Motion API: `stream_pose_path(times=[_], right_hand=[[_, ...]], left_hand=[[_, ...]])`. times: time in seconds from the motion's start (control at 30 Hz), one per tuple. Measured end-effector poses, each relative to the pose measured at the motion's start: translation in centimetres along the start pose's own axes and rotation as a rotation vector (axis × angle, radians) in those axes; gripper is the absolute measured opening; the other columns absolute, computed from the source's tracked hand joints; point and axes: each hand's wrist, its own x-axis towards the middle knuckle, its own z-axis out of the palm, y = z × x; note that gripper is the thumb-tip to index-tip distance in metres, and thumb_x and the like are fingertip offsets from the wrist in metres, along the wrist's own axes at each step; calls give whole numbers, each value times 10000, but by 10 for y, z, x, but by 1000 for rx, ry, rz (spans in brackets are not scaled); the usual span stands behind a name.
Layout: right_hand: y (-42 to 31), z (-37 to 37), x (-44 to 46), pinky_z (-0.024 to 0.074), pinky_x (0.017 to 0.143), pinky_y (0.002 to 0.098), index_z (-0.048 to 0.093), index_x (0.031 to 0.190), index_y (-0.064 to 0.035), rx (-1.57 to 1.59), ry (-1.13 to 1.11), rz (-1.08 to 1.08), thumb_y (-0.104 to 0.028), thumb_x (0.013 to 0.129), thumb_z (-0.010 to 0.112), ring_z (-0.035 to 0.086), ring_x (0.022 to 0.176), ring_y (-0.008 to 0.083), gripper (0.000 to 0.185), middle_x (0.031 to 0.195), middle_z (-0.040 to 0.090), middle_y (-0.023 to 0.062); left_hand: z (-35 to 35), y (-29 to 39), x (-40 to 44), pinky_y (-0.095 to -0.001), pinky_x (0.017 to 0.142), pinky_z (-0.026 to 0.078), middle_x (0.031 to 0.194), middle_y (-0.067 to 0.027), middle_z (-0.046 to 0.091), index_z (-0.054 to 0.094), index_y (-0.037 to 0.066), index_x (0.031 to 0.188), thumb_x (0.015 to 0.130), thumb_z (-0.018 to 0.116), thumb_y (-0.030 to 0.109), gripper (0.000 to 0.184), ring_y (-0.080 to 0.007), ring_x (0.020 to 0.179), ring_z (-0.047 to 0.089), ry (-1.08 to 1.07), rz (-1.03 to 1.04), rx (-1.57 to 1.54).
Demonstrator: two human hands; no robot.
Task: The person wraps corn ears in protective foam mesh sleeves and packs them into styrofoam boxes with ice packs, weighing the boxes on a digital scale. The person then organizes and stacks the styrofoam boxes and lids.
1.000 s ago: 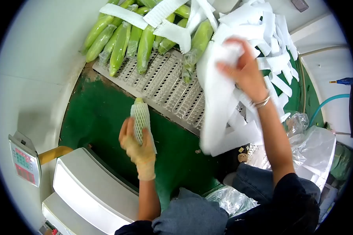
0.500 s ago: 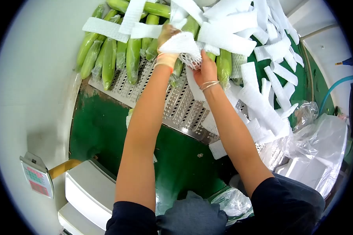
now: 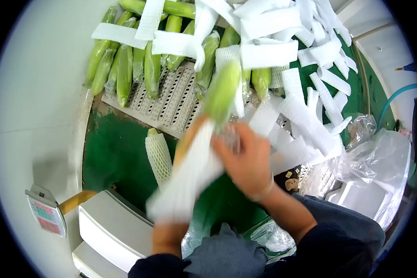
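A long green vegetable (image 3: 223, 90) in clear film is tilted up in front of me, smeared by motion. My right hand (image 3: 248, 157) is closed around its lower, film-covered end. A white foam net sleeve (image 3: 185, 180) lies along my left forearm and reaches up to the vegetable. My left hand (image 3: 188, 139) is wrapped at the sleeve's upper end, mostly hidden by it and blurred. Whether the vegetable's end is inside the sleeve I cannot tell. Left of my hands, another green vegetable in a foam net (image 3: 158, 155) lies on the green surface.
Several film-wrapped green vegetables (image 3: 124, 76) lie on a perforated metal plate (image 3: 173, 99) at the back. Loose white foam sleeves (image 3: 269, 54) are heaped at right. A scale display (image 3: 46, 211) and white box (image 3: 109, 222) stand at left, plastic bags (image 3: 380, 162) at right.
Both hands have come back toward me from the row of vegetables, bringing one green vegetable and the foam sleeve. The netted vegetable at left is now uncovered by my arm.
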Motion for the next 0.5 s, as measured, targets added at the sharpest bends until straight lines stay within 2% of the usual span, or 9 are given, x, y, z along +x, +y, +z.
stream_pose_path(times=[0.03, 0.07, 0.13, 0.2, 0.33, 0.4, 0.43, 0.47, 0.5], right_hand=[[-12, -8, -19, 461, 536, 261, 585, 922, -16, 9, -133, 81, -162, 765, 712, 565, 544, 114, 249, 655, 605, 102], [-11, -6, -33, 457, 530, 256, 581, 932, -22, 21, -151, 56, -182, 778, 708, 566, 540, 99, 256, 651, 603, 94], [-8, 4, -44, 441, 507, 257, 585, 930, -24, 38, -213, 47, -176, 802, 683, 556, 534, 89, 221, 649, 599, 67], [-3, 14, -42, 420, 534, 239, 585, 903, -7, 191, -338, 285, -164, 836, 638, 506, 575, 62, 179, 655, 583, 57], [-5, 15, -15, 410, 548, 225, 579, 906, 3, 118, -312, 212, -172, 843, 633, 487, 604, 50, 194, 668, 578, 26], [7, 15, 8, 412, 547, 225, 578, 910, 5, 57, -305, 179, -175, 845, 633, 496, 614, 49, 199, 680, 582, 11], [27, 21, 19, 386, 502, 258, 572, 864, 17, 209, -267, 183, -200, 843, 630, 470, 550, 71, 225, 617, 549, 29], [45, 27, 27, 359, 456, 290, 567, 819, 28, 357, -227, 182, -225, 841, 628, 444, 487, 94, 262, 554, 516, 46], [56, 32, 32, 359, 456, 290, 567, 819, 28, 350, -231, 173, -225, 841, 628, 444, 487, 94, 262, 554, 516, 46]], left_hand=[[0, -13, -35, -276, 813, 469, 1096, -93, 554, 481, 37, 1205, 929, 499, 180, 311, -147, 947, 552, 79, 192, 487], [-5, -22, -62, -272, 803, 470, 1083, -90, 560, 487, 32, 1195, 927, 503, 182, 308, -144, 933, 556, 155, 296, 706], [-16, -39, -100, -264, 783, 472, 1058, -83, 572, 500, 21, 1174, 923, 511, 188, 302, -137, 905, 562, 287, 363, 790], [-22, -47, -116, -255, 764, 474, 1034, -77, 584, 513, 11, 1153, 918, 519, 193, 297, -130, 876, 568, 374, 397, 787], [-17, -33, -96, -239, 725, 478, 984, -64, 608, 539, -10, 1111, 910, 535, 204, 294, -117, 820, 580, 424, 458, 815], [-9, -18, -69, -230, 706, 479, 959, -57, 620, 552, -20, 1090, 905, 543, 210, 295, -110, 792, 587, 413, 430, 727], [-4, -12, -55, -226, 696, 480, 946, -54, 626, 558, -25, 1080, 903, 547, 212, 296, -106, 778, 590, 416, 372, 501], [0, -7, -41, -224, 662, 471, 890, -49, 624, 581, -22, 1007, 890, 569, 202, 253, -98, 733, 575, 422, 334, 141], [4, -3, -27, -221, 627, 461, 834, -44, 622, 604, -19, 934, 876, 591, 191, 218, -90, 689, 560, 410, 288, -216]])
